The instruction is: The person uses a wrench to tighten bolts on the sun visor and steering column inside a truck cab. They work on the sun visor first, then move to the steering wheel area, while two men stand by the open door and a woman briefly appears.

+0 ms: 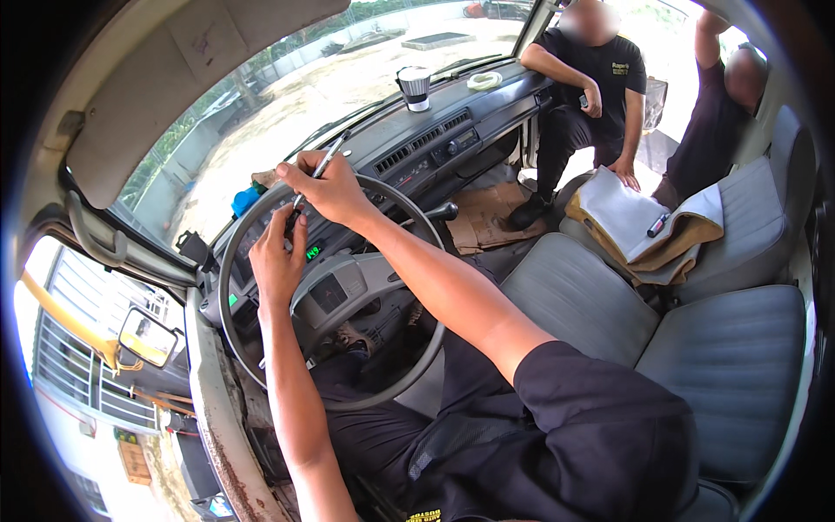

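Observation:
Above the upper part of the black steering wheel (424, 352), my right hand (326, 187) is closed on a slim silver-and-black tool (333, 150), whose silver end points up toward the windscreen. My left hand (280, 252) is just below it, fingers wrapped on the black lower part of the same tool. Behind the wheel sits the instrument cluster with a green lit display (311, 251), partly hidden by my hands and the rim. A blue object (245, 202) lies on the dashboard left of my hands.
A striped cup (415, 87) and pale coil (484, 81) sit on the dashboard. A person (591, 113) leans at the far doorway; another person (709, 130) is beside them. Layered mats (609, 226) with a marker-like item (657, 224) lie on the passenger seat. A gear lever (444, 211) is right of the wheel.

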A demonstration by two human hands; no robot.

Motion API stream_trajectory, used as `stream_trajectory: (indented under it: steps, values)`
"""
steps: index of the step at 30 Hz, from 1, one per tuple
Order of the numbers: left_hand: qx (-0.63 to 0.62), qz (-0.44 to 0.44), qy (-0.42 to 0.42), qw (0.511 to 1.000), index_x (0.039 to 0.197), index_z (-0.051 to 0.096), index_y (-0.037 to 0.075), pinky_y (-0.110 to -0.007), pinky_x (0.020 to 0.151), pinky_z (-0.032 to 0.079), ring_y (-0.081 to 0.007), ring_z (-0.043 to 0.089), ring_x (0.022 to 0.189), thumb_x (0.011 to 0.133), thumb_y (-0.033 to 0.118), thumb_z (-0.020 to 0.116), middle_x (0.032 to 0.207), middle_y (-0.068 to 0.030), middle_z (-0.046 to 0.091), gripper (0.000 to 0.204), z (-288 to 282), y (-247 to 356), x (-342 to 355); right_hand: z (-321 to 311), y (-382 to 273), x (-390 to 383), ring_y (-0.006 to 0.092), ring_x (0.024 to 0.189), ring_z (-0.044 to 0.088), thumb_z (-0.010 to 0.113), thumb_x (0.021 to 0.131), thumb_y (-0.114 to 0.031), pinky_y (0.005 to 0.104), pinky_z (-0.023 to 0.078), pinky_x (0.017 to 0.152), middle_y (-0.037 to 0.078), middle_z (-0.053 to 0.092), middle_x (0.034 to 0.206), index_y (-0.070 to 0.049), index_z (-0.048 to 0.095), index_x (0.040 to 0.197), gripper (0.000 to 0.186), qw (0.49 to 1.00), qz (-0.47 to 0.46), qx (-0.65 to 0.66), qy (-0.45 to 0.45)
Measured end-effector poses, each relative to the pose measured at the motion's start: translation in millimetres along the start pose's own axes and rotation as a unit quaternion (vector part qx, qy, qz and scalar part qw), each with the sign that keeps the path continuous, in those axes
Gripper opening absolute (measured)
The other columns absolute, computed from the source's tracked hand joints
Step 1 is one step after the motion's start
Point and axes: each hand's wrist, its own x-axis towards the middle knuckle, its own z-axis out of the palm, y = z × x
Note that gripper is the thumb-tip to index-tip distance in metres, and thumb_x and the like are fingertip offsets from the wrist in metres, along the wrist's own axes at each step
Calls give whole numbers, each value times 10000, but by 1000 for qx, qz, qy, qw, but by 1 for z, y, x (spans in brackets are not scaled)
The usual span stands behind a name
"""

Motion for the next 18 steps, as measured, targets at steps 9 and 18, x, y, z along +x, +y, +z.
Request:
stream_trajectory:
  steps: [9,18]
  values:
    - [2,10,-5,1000,1321,745,76,-451,746,612,-361,834,854,1167,271,713,1032,-179,843,250,2,4,-3,-3,8,-2,29,669,451,824,1104,-362,308,340,571,-66,542,645,-75,572,692,561,999,-31,-28,-4]
    - [22,44,52,997,1204,768,59,-478,695,584,-402,795,772,1133,271,741,883,-191,797,225,10,-2,-6,2,8,-8,54,578,600,858,1071,-350,297,438,518,-11,585,609,-36,662,776,473,995,8,-27,-92]
